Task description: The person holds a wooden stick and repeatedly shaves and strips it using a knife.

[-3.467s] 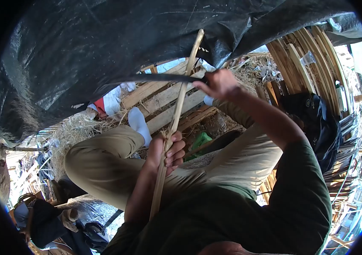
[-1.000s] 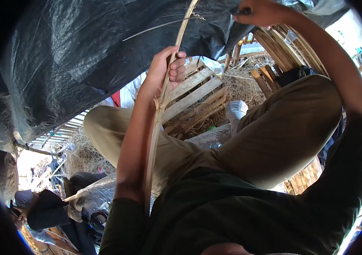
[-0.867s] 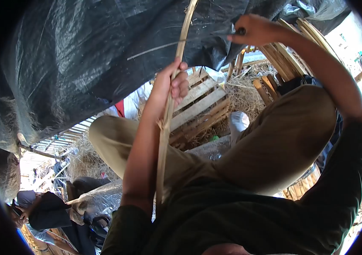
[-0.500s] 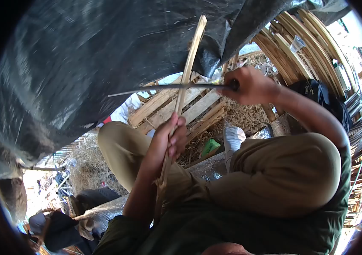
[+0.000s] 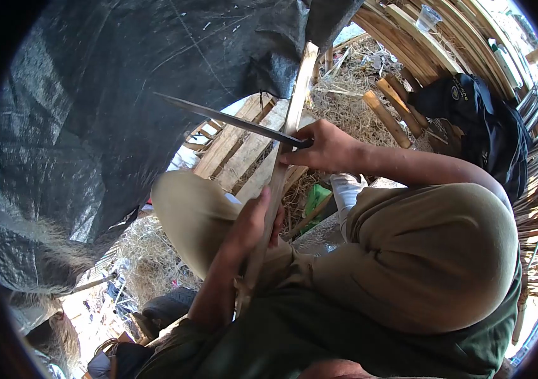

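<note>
A long pale wooden strip (image 5: 297, 101) slants from near my waist up toward the black sheet. My left hand (image 5: 254, 222) is wrapped round its lower half, between my knees. Higher up, my right hand (image 5: 326, 146) grips the dark handle of a long knife (image 5: 231, 120), and its fingers lie against the strip. The blade crosses the strip and points to the upper left, its tip over the black sheet. Close to my left forearm, the strip has a rough, splintered spot.
Black sheeting (image 5: 104, 126) hangs at the upper left. Beyond my knees lie a slatted wooden pallet (image 5: 237, 151), straw (image 5: 344, 101) and a green bag (image 5: 316, 199). At the right are stacked wood strips (image 5: 401, 38) and a black backpack (image 5: 483, 120). Dark clothing shows at the lower left.
Since the earlier frames, my right hand has come down and inward with the knife, reaching the strip. My left hand sits lower than a second ago, and the strip's upper end is back in view.
</note>
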`<state>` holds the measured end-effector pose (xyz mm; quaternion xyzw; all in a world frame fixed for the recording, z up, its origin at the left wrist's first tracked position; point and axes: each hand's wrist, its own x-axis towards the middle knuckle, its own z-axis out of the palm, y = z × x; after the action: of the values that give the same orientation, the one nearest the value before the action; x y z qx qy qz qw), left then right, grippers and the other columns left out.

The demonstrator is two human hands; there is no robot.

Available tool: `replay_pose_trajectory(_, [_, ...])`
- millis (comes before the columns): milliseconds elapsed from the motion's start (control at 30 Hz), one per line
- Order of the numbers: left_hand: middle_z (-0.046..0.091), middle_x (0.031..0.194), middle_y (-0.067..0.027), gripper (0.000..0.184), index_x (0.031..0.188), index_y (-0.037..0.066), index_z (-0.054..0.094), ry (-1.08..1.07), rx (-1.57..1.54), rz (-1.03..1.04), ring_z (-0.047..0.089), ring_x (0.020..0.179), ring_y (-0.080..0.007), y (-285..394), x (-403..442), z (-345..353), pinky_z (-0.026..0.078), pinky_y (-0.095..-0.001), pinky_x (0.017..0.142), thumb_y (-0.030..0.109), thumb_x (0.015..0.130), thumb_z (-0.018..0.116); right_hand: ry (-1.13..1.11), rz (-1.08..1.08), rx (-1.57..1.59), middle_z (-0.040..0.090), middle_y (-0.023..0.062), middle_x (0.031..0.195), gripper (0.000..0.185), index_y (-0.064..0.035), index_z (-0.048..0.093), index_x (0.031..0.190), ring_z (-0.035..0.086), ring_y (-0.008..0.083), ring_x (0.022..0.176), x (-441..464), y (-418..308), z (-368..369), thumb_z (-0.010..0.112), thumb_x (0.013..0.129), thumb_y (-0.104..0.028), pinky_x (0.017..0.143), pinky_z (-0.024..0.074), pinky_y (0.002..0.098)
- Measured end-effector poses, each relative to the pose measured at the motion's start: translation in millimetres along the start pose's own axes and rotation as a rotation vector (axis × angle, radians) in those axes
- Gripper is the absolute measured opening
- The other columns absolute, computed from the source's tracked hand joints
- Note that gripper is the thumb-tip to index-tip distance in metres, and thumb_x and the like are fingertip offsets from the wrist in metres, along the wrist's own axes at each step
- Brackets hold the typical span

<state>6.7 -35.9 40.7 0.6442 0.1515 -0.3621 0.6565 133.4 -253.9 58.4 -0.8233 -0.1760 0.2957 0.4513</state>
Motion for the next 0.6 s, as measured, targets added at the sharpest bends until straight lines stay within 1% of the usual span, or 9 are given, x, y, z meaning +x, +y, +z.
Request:
replay_pose_trajectory(67, [0.055, 0.064, -0.0023, 0.061, 0.098, 0.004, 0.058, -0.091, 0.030, 0.078, 0.047, 0.048, -0.0102, -21.4, 28.4, -20.1, 0.039, -0.0260, 0.045, 0.055, 0.106, 0.026, 0.009, 0.068, -0.069, 0.072, 0.0165, 0.087, 0.046, 0.0028, 0.072, 0.111, 0.069, 0.0179, 0.081, -0.5, -11.4, 0.9, 0.075, 0.084, -0.034, 0.079, 0.0543, 0.0357])
replay_pose_trajectory(167, [0.054, 0.072, 0.0007, 0.058, 0.101, 0.003, 0.059, -0.104, -0.388, 0.036, 0.047, 0.050, -0.0096, 7.8, 11.4, 6.1, 0.039, -0.0236, 0.048, 0.053, 0.106, 0.029, 0.056, 0.021, -0.025, 0.070, 0.0116, 0.081, 0.041, 0.0036, 0.072, 0.105, 0.063, 0.0139, 0.073, 1.9, 2.5, 9.1, 0.073, 0.086, -0.033, 0.070, 0.0518, 0.0341])
replay_pose_trajectory(267, [0.050, 0.075, 0.0024, 0.049, 0.102, 0.005, 0.060, -0.481, -0.845, 0.055, 0.049, 0.054, -0.0096, -25.4, 23.0, -19.2, 0.038, -0.0216, 0.048, 0.048, 0.106, 0.035, 0.035, 0.086, 0.096, 0.065, 0.0064, 0.073, 0.040, 0.0033, 0.072, 0.101, 0.057, 0.0102, 0.066, -5.9, -12.7, 5.0, 0.073, 0.088, -0.034, 0.061, 0.0464, 0.0316])
replay_pose_trajectory(300, [0.048, 0.074, 0.0026, 0.046, 0.102, 0.007, 0.059, -0.465, -0.809, 0.058, 0.049, 0.054, -0.0091, -21.6, 18.2, -18.0, 0.038, -0.0208, 0.048, 0.047, 0.105, 0.037, 0.013, 0.125, 0.132, 0.064, 0.0046, 0.070, 0.040, 0.0032, 0.072, 0.100, 0.054, 0.0089, 0.064, -11.8, -21.5, 1.8, 0.073, 0.088, -0.035, 0.059, 0.0441, 0.0307])
replay_pose_trajectory(400, [0.043, 0.070, 0.0031, 0.036, 0.099, 0.009, 0.056, -0.347, -0.710, 0.067, 0.047, 0.054, -0.0077, -10.7, 7.0, -12.5, 0.036, -0.0190, 0.046, 0.042, 0.105, 0.042, 0.011, -0.011, -0.078, 0.067, 0.0105, 0.071, 0.044, 0.0021, 0.074, 0.099, 0.064, 0.0169, 0.065, -22.0, -29.1, -7.6, 0.071, 0.089, -0.041, 0.065, 0.0523, 0.0361])
replay_pose_trajectory(433, [0.043, 0.069, 0.0030, 0.033, 0.096, 0.010, 0.054, -0.266, -0.669, 0.078, 0.045, 0.052, -0.0074, -7.2, 9.8, -13.1, 0.036, -0.0189, 0.043, 0.040, 0.105, 0.043, 0.044, -0.059, -0.076, 0.058, 0.0017, 0.059, 0.040, 0.0025, 0.071, 0.084, 0.052, 0.0082, 0.057, -21.6, -21.0, -6.4, 0.073, 0.090, -0.037, 0.054, 0.0406, 0.0305])
replay_pose_trajectory(500, [0.041, 0.064, 0.0035, 0.032, 0.090, 0.011, 0.048, -0.134, -0.660, 0.088, 0.040, 0.042, -0.0058, -7.2, 17.9, -10.5, 0.035, -0.0200, 0.035, 0.039, 0.105, 0.042, 0.061, -0.148, -0.184, 0.058, 0.0040, 0.057, 0.042, 0.0024, 0.070, 0.079, 0.053, 0.0090, 0.055, -26.4, -16.9, -10.8, 0.073, 0.091, -0.037, 0.053, 0.0411, 0.0322])
replay_pose_trajectory(533, [0.040, 0.062, 0.0035, 0.035, 0.090, 0.012, 0.047, -0.222, -0.640, 0.092, 0.040, 0.041, -0.0061, -10.5, 17.6, -9.9, 0.034, -0.0203, 0.033, 0.043, 0.105, 0.043, 0.067, -0.191, -0.236, 0.058, 0.0051, 0.056, 0.043, 0.0023, 0.070, 0.076, 0.053, 0.0093, 0.054, -28.7, -14.2, -12.2, 0.073, 0.091, -0.038, 0.052, 0.0413, 0.0330])
replay_pose_trajectory(600, [0.038, 0.059, 0.0035, 0.041, 0.090, 0.013, 0.046, -0.399, -0.599, 0.102, 0.039, 0.038, -0.0069, -14.0, 15.3, -7.2, 0.032, -0.0210, 0.029, 0.052, 0.103, 0.043, 0.084, -0.307, -0.297, 0.057, 0.0094, 0.055, 0.051, 0.0032, 0.066, 0.069, 0.056, 0.0163, 0.051, -31.0, -7.2, -14.7, 0.073, 0.091, -0.042, 0.052, 0.0437, 0.0369])
